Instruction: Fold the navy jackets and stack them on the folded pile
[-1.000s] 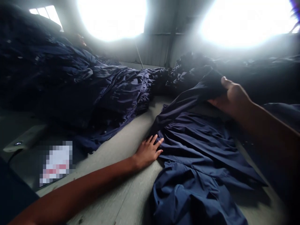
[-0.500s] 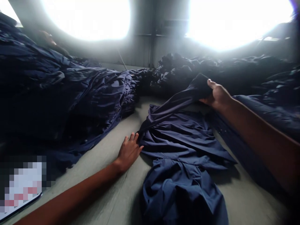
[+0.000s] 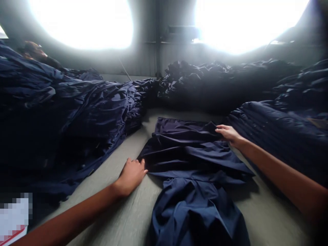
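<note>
A navy garment (image 3: 192, 159) lies creased across the pale tabletop (image 3: 123, 212) before me, its lower part bunched and spilling toward my body. My left hand (image 3: 131, 176) has its fingers curled onto the garment's left corner, down near the table. At the upper right, my right hand (image 3: 229, 134) pinches the cloth's edge between thumb and fingers. Between the two hands the top layer runs in loose folds. What kind of garment it is, I cannot make out.
A tall heap of dark cloth (image 3: 84, 109) stands at the left, with a person (image 3: 36, 51) behind it. Folded navy cloth (image 3: 276, 130) is stacked at the right, and more dark cloth (image 3: 200, 85) is piled at the back. A blurred-out white item (image 3: 15, 218) is at lower left.
My right hand has come down from its raised position, lowering the lifted cloth onto the garment. My left hand has shifted slightly left and nearer, keeping its corner. The view has shifted slightly.
</note>
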